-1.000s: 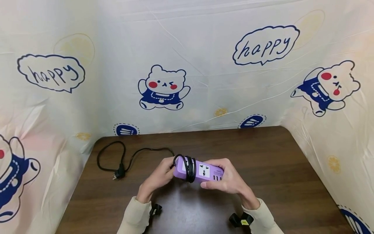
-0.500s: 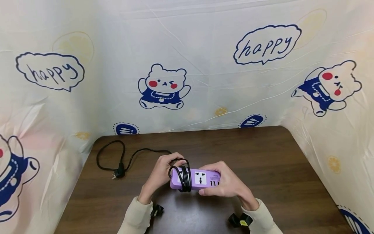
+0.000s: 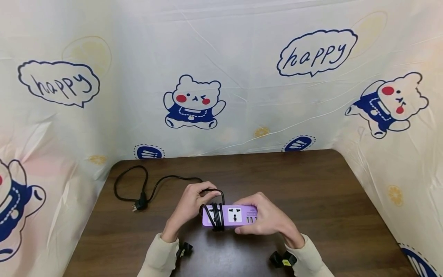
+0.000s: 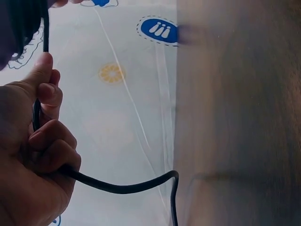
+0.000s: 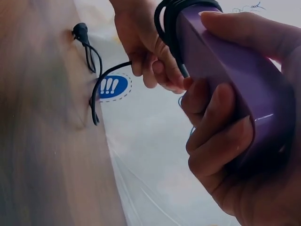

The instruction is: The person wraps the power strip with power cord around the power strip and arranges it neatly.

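Note:
My right hand (image 3: 268, 217) grips the right end of a purple power strip (image 3: 228, 216), thumb on the near edge and fingers round the far side. White socket plates and a row of USB ports face up. Several turns of its black cord (image 3: 217, 217) wrap the strip's left part. My left hand (image 3: 190, 202) pinches the cord just behind that end; in the left wrist view the cord (image 4: 117, 188) runs through its curled fingers. From there the loose length trails left over the table to a black plug (image 3: 141, 202).
The brown wooden table (image 3: 294, 173) has its back edge against a pale printed cloth (image 3: 249, 84), which also hangs at both sides. A loop of cord lies at the table's back left. Small black devices are strapped at both wrists.
The strip has come lower and nearer, its face turned further up. My left hand has moved from the strip's left end to behind it, drawing the cord up and over.

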Demonstrator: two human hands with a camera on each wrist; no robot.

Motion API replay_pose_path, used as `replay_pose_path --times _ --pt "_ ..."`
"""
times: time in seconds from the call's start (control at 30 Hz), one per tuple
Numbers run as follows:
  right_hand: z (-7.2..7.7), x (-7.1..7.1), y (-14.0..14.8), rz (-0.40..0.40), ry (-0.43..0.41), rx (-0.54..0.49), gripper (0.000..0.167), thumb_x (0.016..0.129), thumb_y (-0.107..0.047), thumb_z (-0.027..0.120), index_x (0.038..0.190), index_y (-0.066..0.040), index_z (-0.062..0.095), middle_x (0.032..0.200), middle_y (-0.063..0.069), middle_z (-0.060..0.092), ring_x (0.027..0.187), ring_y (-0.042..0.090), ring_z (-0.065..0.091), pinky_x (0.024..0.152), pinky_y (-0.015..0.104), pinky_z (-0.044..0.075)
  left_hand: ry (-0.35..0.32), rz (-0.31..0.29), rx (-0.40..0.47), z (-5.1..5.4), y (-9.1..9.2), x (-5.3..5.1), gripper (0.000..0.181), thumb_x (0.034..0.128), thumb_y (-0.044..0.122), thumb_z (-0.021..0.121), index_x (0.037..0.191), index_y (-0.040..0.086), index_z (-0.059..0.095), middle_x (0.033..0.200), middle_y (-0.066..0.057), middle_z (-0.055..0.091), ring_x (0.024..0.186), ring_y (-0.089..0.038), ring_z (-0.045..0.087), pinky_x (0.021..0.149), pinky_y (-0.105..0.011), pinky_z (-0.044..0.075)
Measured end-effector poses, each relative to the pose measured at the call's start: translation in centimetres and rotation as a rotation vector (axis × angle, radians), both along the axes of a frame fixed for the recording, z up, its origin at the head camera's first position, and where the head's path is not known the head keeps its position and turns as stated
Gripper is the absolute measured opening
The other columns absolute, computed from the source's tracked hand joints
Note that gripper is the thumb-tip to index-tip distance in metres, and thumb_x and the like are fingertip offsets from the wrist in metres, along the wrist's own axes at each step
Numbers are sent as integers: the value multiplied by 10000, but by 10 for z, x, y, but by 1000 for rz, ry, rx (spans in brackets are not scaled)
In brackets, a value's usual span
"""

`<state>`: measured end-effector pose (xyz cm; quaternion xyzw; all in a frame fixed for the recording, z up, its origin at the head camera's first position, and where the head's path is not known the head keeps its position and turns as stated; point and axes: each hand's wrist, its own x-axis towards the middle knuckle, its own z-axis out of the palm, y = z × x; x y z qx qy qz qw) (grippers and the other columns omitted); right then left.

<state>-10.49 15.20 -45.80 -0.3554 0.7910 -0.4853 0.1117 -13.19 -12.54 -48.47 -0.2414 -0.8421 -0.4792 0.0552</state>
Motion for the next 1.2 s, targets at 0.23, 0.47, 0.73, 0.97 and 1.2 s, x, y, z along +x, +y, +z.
replay_pose_path --times 0.23,0.47,0.73,0.97,1.2 --pt "-7 -5 2 -28 -17 66 424 743 -267 956 1127 -330 790 890 -154 744 689 37 661 585 269 555 -56 8 15 -2 -3 -2 79 996 293 766 955 232 795 846 33 743 729 -50 577 700 -242 503" --pt "-14 -10 5 -20 -66 79 427 751 -296 959 1144 -323 794 889 -137 750 695 55 670 587 281 561 -106 5 41 1 -6 1 76 1003 280 769 937 252 795 859 109 728 754 -62 590 706 -239 496" --pt "-16 -8 -1 -76 15 161 421 716 -256 966 1098 -317 799 878 -179 731 679 20 649 580 257 544 -125 48 -8 10 0 7 133 999 304 776 883 240 762 698 138 546 638 -29 471 630 -219 409" --pt "-17 -6 -6 -113 110 226 400 699 -247 946 1070 -278 799 859 -186 710 676 -6 613 585 222 512 -28 163 -112 12 11 15 339 972 409 790 687 326 626 562 182 300 538 15 307 554 -208 284" --pt "-19 -7 -11 -184 249 325 431 676 -249 903 1091 -197 800 821 -145 677 636 -11 543 538 206 440 24 237 -196 14 24 22 535 1040 396 692 603 266 412 546 187 217 506 24 225 519 -210 191"
